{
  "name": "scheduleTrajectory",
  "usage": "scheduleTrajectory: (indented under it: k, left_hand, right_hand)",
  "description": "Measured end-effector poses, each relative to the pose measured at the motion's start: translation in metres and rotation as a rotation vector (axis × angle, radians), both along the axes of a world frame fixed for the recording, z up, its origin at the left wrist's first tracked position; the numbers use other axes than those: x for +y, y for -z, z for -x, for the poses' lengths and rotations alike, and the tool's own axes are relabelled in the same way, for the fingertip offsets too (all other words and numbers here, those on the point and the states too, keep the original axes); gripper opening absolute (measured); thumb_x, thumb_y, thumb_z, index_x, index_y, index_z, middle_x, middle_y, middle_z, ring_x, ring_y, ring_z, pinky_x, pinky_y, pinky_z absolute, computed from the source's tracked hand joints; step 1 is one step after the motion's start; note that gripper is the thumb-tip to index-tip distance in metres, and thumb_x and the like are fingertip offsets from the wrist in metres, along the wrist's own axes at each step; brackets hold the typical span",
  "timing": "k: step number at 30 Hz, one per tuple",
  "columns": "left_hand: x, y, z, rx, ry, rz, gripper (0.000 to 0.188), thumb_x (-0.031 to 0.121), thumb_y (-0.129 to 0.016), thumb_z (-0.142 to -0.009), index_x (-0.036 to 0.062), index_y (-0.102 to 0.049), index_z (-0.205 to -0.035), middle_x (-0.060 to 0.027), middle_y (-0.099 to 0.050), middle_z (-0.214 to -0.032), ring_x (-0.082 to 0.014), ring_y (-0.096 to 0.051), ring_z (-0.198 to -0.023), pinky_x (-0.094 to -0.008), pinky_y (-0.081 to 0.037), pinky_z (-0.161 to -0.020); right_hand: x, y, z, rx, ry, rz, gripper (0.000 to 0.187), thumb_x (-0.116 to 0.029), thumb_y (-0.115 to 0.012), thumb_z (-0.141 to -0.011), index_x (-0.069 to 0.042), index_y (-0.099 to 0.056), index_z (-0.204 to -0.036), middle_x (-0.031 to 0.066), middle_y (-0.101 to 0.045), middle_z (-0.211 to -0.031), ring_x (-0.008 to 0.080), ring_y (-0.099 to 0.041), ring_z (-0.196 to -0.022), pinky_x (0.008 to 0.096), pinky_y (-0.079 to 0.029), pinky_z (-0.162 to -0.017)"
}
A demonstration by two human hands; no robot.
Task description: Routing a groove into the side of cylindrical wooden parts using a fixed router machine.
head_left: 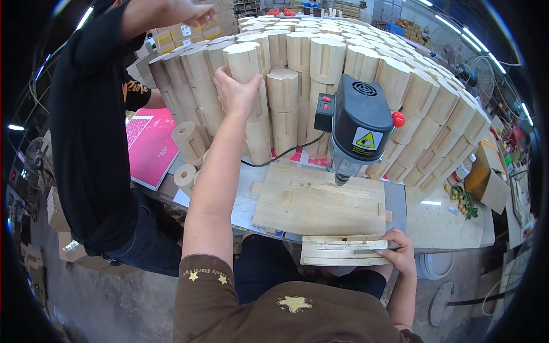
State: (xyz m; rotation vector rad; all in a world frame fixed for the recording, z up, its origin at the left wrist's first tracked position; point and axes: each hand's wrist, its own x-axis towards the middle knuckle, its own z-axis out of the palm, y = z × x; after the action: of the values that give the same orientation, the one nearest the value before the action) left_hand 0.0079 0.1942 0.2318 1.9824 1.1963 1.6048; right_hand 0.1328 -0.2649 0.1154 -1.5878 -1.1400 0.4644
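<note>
The left hand (234, 91) is closed around a slotted wooden cylinder (246, 66) in the stacked pile of cylinders (343, 57) behind the drill press (360, 128). The right hand (400, 251) grips a wooden jig (343, 251) at the table's (440, 226) near edge, just before the wooden base board (320, 203).

A woodworking workshop: stacked wooden cylinders (297, 63) crowd the surface (434, 223) behind a bench drill (359, 128)
</note>
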Motion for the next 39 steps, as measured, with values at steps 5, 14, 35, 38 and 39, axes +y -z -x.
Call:
scheduleTrajectory:
  k: [5, 14, 35, 38, 39]
  left_hand:
    - [0.013, 0.006, -0.008, -0.221, 0.077, 0.167, 0.091, 0.034, -0.082, -0.056, -0.002, -0.032, -0.123, -0.0221, -0.04, -0.124, -0.0344, -0.041, -0.118, -0.0409, -0.034, -0.099]
    - [-0.012, -0.017, -0.028, 0.084, -0.264, 0.207, 0.106, 0.043, -0.08, -0.053, 0.0015, -0.023, -0.132, -0.0212, -0.041, -0.126, -0.0352, -0.041, -0.119, -0.0412, -0.035, -0.099]
    - [-0.131, 0.071, 0.092, -0.362, 0.801, 0.431, 0.038, 0.012, -0.067, -0.08, -0.0008, -0.055, -0.114, -0.0081, -0.062, -0.103, -0.0108, -0.058, -0.089, -0.025, -0.047, -0.077]
    - [-0.142, 0.097, 0.097, -0.033, 0.971, 0.722, 0.039, 0.013, -0.072, -0.076, -0.001, -0.058, -0.11, -0.0083, -0.063, -0.1, -0.011, -0.059, -0.088, -0.0248, -0.047, -0.077]
    - [-0.145, 0.104, 0.095, 0.162, 1.056, 0.809, 0.042, 0.014, -0.074, -0.073, -0.0013, -0.059, -0.109, -0.0085, -0.064, -0.099, -0.0111, -0.059, -0.087, -0.0246, -0.047, -0.077]
  right_hand:
    - [-0.005, 0.001, 0.001, -0.018, 0.014, 0.012, 0.019, -0.005, -0.075, -0.062, -0.002, -0.064, -0.078, 0.0058, -0.06, -0.074, 0.0167, -0.057, -0.07, 0.0273, -0.042, -0.065]
    - [0.002, -0.004, 0.005, 0.02, 0.015, -0.02, 0.02, -0.005, -0.074, -0.061, -0.001, -0.063, -0.077, 0.0048, -0.058, -0.075, 0.0153, -0.054, -0.072, 0.0263, -0.041, -0.066]
    - [0.03, 0.037, -0.035, 0.291, 0.119, -0.12, 0.024, 0.003, -0.069, -0.068, -0.002, -0.062, -0.09, 0.002, -0.058, -0.088, 0.0126, -0.054, -0.088, 0.0264, -0.042, -0.079]
    - [0.048, 0.052, -0.042, 0.45, 0.04, -0.147, 0.025, 0.003, -0.068, -0.071, -0.002, -0.061, -0.093, 0.0011, -0.058, -0.09, 0.011, -0.053, -0.088, 0.025, -0.042, -0.08]
    - [0.05, 0.057, -0.042, 0.559, -0.01, -0.179, 0.025, 0.004, -0.068, -0.072, -0.003, -0.06, -0.094, 0.0011, -0.058, -0.091, 0.0107, -0.053, -0.089, 0.0244, -0.042, -0.08]
